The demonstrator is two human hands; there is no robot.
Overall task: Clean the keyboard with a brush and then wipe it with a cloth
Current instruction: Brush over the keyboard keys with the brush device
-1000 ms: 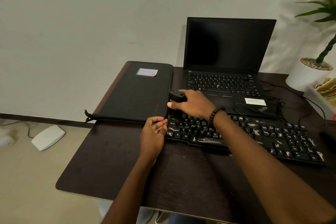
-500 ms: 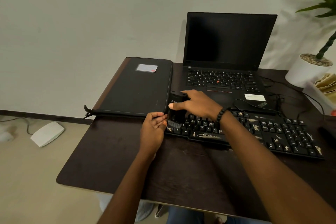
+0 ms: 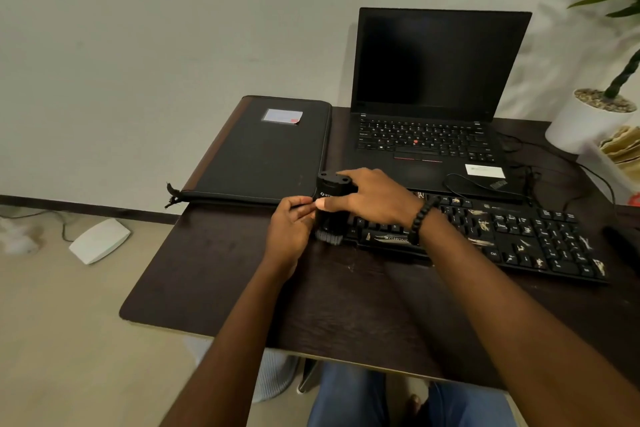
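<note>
We see the right hand [image 3: 372,198] grasping a black brush [image 3: 333,210], its fingers curled around the body, bristles down on the left end of the keyboard [image 3: 485,234]. The left hand [image 3: 289,230] has its fingers curled at that left edge; we cannot tell whether they hold it. Pale scraps lie on the keys. Behind stands an open laptop [image 3: 433,107], and a black sleeve [image 3: 263,156] lies just left of the brush on the dark desk [image 3: 214,281]. A potted plant [image 3: 588,114] stands at far right.

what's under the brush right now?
The brush, bristles down, sits at the keyboard's left end. The right hand holds it. The keys beneath are hidden.
</note>
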